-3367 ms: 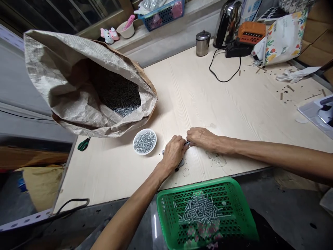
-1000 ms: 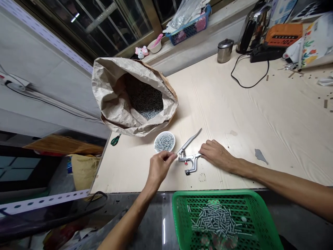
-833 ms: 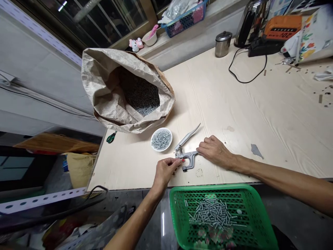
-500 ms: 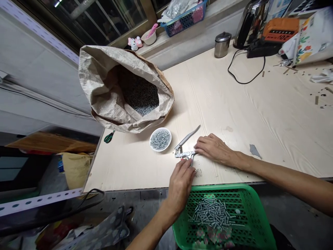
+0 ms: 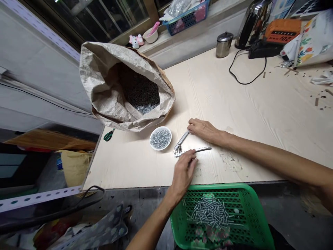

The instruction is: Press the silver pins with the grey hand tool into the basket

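A metal hand press tool (image 5: 182, 146) lies on the pale wooden table (image 5: 247, 104) with its two handles spread apart. My left hand (image 5: 184, 173) rests over the tool's head and lower handle, fingers curled down on it. My right hand (image 5: 203, 129) sits on the end of the upper handle, fingers bent over it. A small white dish (image 5: 160, 138) full of little metal pieces stands just left of the tool. A green plastic basket (image 5: 221, 217) with several metal pieces in it sits below the table's front edge.
A big open paper sack (image 5: 125, 86) of metal pieces lies at the back left. Green-handled scissors (image 5: 108, 135) lie beside it. A kettle (image 5: 253, 22), steel canister (image 5: 224, 44), black cable (image 5: 244, 74), orange box (image 5: 282, 34) and scraps are at the back right.
My right hand has shifted from the lower handle up to the upper handle. My left hand stays over the tool's head. The tool now lies flatter with its handles spread.
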Action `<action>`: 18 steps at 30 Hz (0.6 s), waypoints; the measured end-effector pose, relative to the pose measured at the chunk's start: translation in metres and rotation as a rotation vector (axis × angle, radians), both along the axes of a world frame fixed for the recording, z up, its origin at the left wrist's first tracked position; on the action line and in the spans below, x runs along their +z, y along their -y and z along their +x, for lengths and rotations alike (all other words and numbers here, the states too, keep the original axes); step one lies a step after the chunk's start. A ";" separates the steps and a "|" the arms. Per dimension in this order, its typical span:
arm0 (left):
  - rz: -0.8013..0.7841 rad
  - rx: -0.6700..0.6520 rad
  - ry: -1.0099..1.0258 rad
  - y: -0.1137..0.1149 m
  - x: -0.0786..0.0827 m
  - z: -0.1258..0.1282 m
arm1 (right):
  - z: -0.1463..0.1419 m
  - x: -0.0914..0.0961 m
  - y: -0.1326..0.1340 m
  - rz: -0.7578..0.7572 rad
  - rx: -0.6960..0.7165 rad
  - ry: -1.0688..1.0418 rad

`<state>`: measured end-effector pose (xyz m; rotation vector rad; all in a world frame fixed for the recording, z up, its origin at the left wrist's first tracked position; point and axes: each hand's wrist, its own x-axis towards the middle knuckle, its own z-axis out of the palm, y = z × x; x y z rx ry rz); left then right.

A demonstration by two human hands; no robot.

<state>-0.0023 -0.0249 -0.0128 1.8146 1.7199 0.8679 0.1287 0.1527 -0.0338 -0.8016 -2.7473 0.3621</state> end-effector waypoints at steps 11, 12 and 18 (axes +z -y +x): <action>-0.493 0.521 0.373 0.008 0.009 -0.038 | 0.030 -0.008 0.064 -0.007 0.130 0.042; -0.507 0.523 0.381 0.007 0.008 -0.037 | 0.029 -0.010 0.064 0.000 0.128 0.035; -0.599 0.496 0.376 -0.004 0.011 -0.038 | 0.028 -0.015 0.064 -0.003 0.111 -0.014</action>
